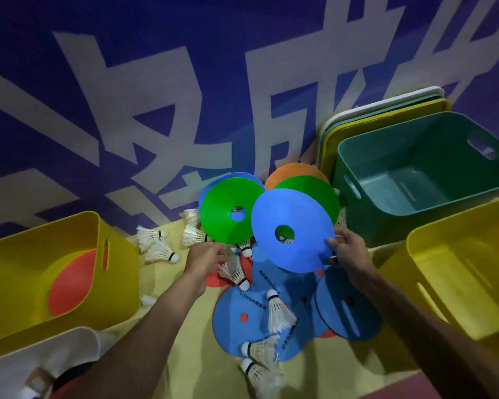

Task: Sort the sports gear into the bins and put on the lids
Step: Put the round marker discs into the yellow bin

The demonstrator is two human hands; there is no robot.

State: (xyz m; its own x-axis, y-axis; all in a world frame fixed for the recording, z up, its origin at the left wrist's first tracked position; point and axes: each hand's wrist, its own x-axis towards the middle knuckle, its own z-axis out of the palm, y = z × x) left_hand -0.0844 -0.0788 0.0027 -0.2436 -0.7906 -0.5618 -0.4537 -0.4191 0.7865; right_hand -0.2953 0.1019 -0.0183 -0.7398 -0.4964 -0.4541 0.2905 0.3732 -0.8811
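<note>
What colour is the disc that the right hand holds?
The disc in the right hand is blue; the head view shows it.

The green bin (432, 174) and yellow bins (458, 272) look like smooth, slightly glossy plastic. The blue disc (297, 214) looks matt and flexible. The shuttlecocks (278, 311) are white-feathered.

A blue wall (127, 38) is being spanned by large white characters (144, 110). The ground is being covered by a yellow mat (343, 364), with red floor (392, 391) being left exposed at its near edge.
</note>
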